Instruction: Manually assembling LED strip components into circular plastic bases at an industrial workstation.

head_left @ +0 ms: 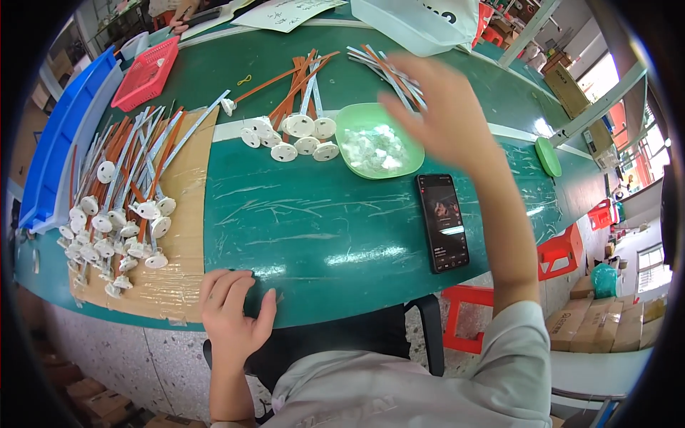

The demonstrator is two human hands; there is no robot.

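My left hand (235, 310) rests on the near table edge, thumb apart from its bent fingers, with nothing visible in it. Slightly blurred, my right hand (441, 114) reaches over the right side of a green bowl (351, 165). Its thumb and fingers are apart beside a small bundle of brown and whitish strips (372, 58), partly hidden by the hand. Small clear, shiny pieces (378, 146) lie in the bowl. Left of the bowl, several strips with round white discs on their ends (300, 125) lie in a group.
A larger pile of disc-ended strips (107, 235) covers cardboard (187, 278) at the left. Beyond it stand a blue bin (64, 143) and a red basket (165, 50). A phone (442, 221) lies right of centre. Another person's hand (182, 18) shows at the far left.
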